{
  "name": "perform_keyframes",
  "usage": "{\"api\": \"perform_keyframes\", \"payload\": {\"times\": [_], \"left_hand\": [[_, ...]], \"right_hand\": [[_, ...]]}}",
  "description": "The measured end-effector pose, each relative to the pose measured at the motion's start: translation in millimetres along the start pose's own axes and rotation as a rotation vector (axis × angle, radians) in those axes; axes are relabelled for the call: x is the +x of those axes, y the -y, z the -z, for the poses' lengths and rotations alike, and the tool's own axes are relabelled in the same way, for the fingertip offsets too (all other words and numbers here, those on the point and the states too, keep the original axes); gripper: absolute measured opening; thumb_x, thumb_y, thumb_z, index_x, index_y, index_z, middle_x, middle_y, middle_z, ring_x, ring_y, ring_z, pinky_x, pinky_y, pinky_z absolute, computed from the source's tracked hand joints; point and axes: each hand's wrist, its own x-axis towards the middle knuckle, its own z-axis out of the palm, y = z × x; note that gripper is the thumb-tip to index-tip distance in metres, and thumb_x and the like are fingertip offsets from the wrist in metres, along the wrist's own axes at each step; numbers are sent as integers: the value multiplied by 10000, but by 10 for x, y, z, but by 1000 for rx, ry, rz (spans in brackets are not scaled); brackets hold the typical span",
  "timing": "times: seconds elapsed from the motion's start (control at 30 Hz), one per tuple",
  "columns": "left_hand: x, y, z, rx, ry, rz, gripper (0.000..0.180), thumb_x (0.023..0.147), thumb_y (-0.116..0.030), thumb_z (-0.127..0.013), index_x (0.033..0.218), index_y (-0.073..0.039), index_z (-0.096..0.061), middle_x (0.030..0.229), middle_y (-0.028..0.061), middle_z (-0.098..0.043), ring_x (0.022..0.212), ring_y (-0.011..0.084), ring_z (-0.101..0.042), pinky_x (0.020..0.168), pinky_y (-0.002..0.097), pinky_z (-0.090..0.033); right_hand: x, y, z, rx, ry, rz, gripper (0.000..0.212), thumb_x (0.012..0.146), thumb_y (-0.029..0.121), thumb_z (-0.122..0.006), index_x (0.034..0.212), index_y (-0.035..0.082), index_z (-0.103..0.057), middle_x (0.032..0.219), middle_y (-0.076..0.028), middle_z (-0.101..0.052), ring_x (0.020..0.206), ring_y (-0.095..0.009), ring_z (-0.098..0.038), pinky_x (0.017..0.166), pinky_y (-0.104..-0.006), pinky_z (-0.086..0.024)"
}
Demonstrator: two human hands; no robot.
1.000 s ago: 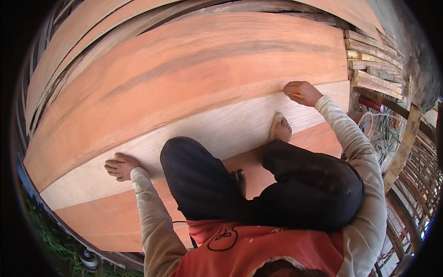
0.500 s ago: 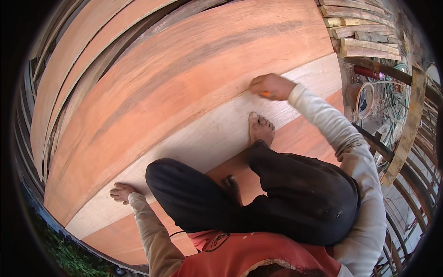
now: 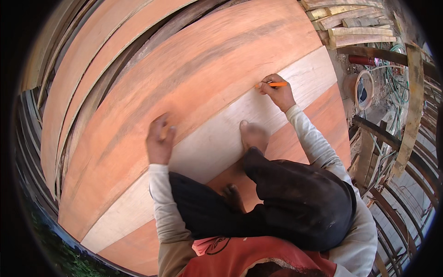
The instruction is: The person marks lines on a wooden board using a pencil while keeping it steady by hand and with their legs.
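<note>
An orange pencil (image 3: 278, 84) is pinched in my right hand (image 3: 278, 93), close to the far edge of a pale wooden strip (image 3: 210, 138). That strip lies slantwise across a reddish plywood sheet (image 3: 210, 76), which shows on both sides of it. My left hand (image 3: 160, 141), smeared by motion, hovers at the strip's far edge over the plywood, thumb and fingers apart and nothing between them. One bare foot (image 3: 254, 136) rests on the strip between my hands, also a little blurred.
More curved plywood sheets (image 3: 85, 76) and dark boards lie at the left. Cut timber pieces (image 3: 362, 37) are stacked at the far right. Beyond the sheet's right edge are a bucket (image 3: 364, 90), a green hose (image 3: 397, 90) and a wooden frame (image 3: 408, 120).
My left hand has lifted off the strip's left end and moved right and away from me. My right hand has shifted slightly, showing the pencil more fully. My foot has moved a little.
</note>
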Motion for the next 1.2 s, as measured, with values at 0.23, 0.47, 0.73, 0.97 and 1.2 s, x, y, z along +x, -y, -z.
{"api": "perform_keyframes", "payload": {"times": [0.23,0.47,0.73,0.97,1.2], "left_hand": [[546,-915,-1561,-39,320,-321,485,841,-134,-726,1314,-112,-619,1274,132,-626,1031,272,-666,909,377,-538],[877,-1098,-2183,-129,327,-3,400,843,-128,-697,1224,-79,-587,1140,110,-735,1065,273,-703,866,363,-558],[949,-856,-2245,18,309,-263,296,872,-175,-690,1160,-105,-687,1134,106,-730,992,250,-720,858,369,-556],[904,-955,-2022,-57,319,-134,162,854,-143,-722,997,-82,-763,976,113,-752,837,212,-723,798,335,-571],[896,-1006,-1908,18,362,-123,233,867,-136,-708,1084,-66,-757,990,134,-760,841,203,-733,793,315,-574]], "right_hand": [[-44,64,-257,-318,-121,201,271,886,296,-750,889,37,-669,898,-144,-659,791,-305,-647,716,-391,-514],[-12,102,-159,-410,55,176,338,841,332,-764,942,29,-655,989,-185,-676,923,-373,-663,792,-435,-524],[-89,-217,181,-44,231,111,623,816,386,-817,1286,24,-627,1240,-159,-656,1079,-265,-658,953,-372,-520],[-163,-949,924,-532,-681,98,518,947,368,-651,1303,-5,-603,1386,-240,-523,1298,-397,-488,1110,-453,-397],[-96,-1237,864,-762,-808,98,582,959,414,-613,1434,87,-535,1522,-178,-455,1437,-351,-381,1195,-474,-276]]}}
